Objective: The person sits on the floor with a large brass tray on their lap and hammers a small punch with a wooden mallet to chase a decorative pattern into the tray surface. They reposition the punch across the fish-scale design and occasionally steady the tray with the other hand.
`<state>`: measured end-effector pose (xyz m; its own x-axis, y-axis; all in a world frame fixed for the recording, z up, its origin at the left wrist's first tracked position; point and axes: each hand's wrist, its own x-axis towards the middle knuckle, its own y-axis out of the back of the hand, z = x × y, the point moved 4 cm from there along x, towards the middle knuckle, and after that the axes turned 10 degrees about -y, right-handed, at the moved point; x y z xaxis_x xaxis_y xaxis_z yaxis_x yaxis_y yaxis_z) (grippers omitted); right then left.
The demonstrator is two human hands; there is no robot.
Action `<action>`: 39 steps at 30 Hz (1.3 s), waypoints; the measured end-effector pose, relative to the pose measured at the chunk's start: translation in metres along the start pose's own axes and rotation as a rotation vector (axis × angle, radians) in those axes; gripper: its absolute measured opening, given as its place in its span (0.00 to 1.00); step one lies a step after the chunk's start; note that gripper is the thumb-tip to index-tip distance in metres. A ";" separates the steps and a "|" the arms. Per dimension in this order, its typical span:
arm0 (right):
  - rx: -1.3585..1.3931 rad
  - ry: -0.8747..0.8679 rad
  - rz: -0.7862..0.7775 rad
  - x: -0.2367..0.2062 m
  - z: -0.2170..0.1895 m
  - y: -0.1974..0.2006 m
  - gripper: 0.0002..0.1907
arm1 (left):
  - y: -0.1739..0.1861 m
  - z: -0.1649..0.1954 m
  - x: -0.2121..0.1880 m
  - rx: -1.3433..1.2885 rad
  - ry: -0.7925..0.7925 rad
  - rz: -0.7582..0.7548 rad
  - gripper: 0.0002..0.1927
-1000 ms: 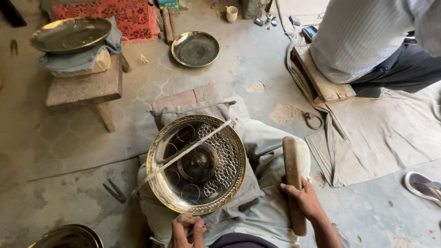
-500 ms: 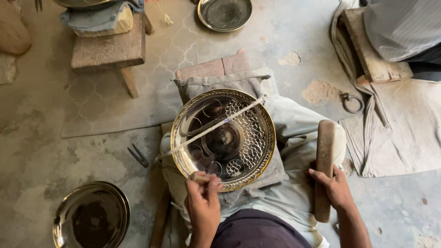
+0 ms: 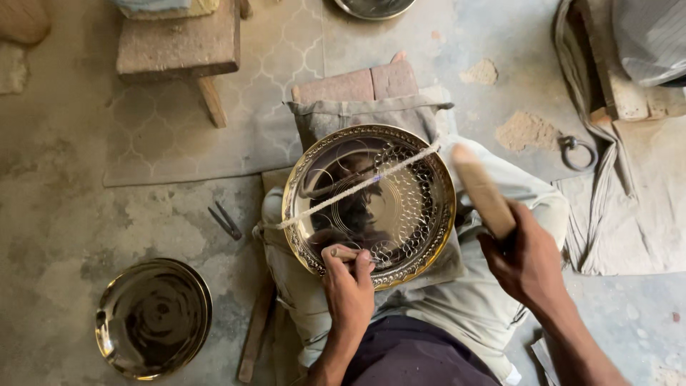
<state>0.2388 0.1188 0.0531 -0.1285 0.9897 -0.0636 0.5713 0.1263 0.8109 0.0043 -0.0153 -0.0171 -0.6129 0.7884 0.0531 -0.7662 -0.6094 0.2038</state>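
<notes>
At frame centre: left hand [image 3: 348,280] pinching punch [image 3: 344,254] on brass tray [image 3: 369,204], right hand [image 3: 527,259] gripping raised mallet [image 3: 483,189]; off-line strike likely mars pattern.

Dusty concrete floor [image 3: 86,214] — low wooden stool [image 3: 179,46] beyond, daylight.

The engraved round tray [image 3: 386,207] is lying on the cushion [image 3: 357,118] over the person's lap, with a cord [image 3: 357,187] running across it. The left hand [image 3: 348,286] is pinching a small punch [image 3: 343,253] at the tray's near rim. Right of that grip, the right hand [image 3: 527,261] is holding a wooden mallet [image 3: 483,190] beside the tray. Left of the grip, a plain round dish [image 3: 153,318] is lying on the floor, with a wooden stool [image 3: 179,50] sitting far beyond it
</notes>
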 end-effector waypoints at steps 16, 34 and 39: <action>-0.807 0.968 -0.144 0.029 -0.163 -0.016 0.20 | -0.002 -0.014 -0.006 0.244 -0.067 -0.013 0.13; -0.240 0.233 -0.167 0.028 -0.048 0.017 0.27 | -0.016 0.016 0.061 0.133 -0.263 -0.669 0.12; -0.273 -0.098 -0.204 -0.005 -0.008 0.007 0.27 | -0.030 0.019 0.072 0.119 -0.223 -0.927 0.10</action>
<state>0.2371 0.1139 0.0635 -0.1315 0.9495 -0.2849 0.3024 0.3122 0.9006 -0.0135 0.0616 -0.0012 0.2867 0.9580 0.0033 -0.8958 0.2668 0.3555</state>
